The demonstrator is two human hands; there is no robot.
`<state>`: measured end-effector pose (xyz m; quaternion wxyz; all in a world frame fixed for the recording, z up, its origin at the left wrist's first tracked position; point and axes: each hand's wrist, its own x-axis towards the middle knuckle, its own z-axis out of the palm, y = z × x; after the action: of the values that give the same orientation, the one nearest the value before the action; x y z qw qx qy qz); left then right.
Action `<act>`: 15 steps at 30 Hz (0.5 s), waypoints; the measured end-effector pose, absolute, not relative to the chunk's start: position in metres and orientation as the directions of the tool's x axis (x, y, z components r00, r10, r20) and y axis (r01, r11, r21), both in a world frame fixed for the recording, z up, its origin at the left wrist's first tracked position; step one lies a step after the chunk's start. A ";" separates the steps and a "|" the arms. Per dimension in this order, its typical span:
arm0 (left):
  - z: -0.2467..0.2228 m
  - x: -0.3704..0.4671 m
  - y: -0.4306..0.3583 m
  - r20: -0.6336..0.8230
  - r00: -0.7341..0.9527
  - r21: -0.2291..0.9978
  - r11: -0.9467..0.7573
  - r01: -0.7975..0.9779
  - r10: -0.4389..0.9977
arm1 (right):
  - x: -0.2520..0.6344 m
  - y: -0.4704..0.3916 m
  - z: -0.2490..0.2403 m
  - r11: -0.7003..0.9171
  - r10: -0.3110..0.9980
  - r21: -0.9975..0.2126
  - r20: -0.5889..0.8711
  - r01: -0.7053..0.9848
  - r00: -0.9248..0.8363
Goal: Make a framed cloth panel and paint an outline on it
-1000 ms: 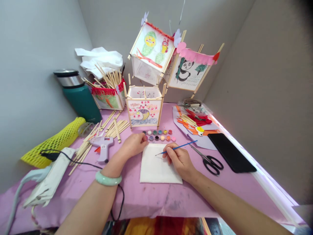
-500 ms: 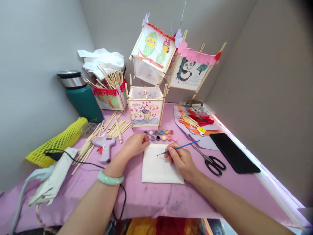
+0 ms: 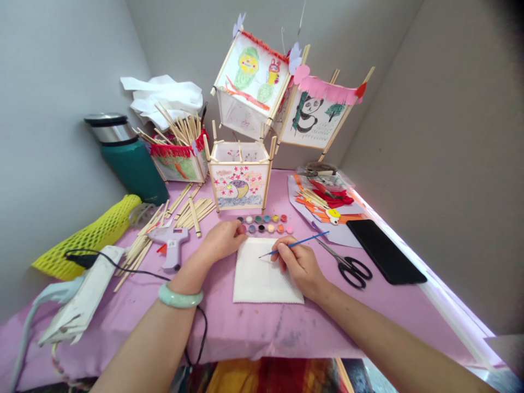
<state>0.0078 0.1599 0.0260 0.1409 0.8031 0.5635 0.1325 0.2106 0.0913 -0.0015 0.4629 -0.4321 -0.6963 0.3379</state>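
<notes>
My right hand [image 3: 298,265] pinches a thin blue paintbrush [image 3: 301,241]. The brush's dark tip points left, at or just above a white textured square sheet [image 3: 262,284]; contact cannot be made out. My left hand [image 3: 225,238], with a pale green bangle [image 3: 180,297] on the wrist, lies at the sheet's upper left corner. Its fingers are curled together, and what lies under them is hidden. Beyond the sheet stand two rows of small paint pots [image 3: 261,228] in several colours, the left end close to my left fingertips.
Paper lanterns stand behind, one with a moon drawing [image 3: 239,188]. On the left are a lilac glue gun [image 3: 174,248], wooden sticks [image 3: 139,248], a power strip [image 3: 84,300] and a teal bottle [image 3: 137,172]. Black-handled scissors [image 3: 354,271] and a phone [image 3: 385,251] lie right.
The whole view has shifted slightly, so everything appears a little further left and up. My hands, the brush and the sheet keep nearly the same places relative to each other.
</notes>
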 end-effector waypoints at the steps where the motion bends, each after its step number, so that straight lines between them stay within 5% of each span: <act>1: 0.026 0.008 0.160 0.054 0.330 0.376 -0.325 0.868 0.942 | 0.211 0.091 -0.001 0.401 0.914 -0.868 0.355 0.293 -0.199; 15: 0.026 0.008 0.160 0.056 0.328 0.383 -0.323 0.865 0.943 | 0.211 0.092 -0.002 0.408 0.911 -0.853 0.357 0.326 -0.207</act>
<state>0.0075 0.1601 0.0259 0.1436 0.8020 0.5637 0.1359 0.2111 0.0918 -0.0016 0.4527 -0.4376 -0.7066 0.3231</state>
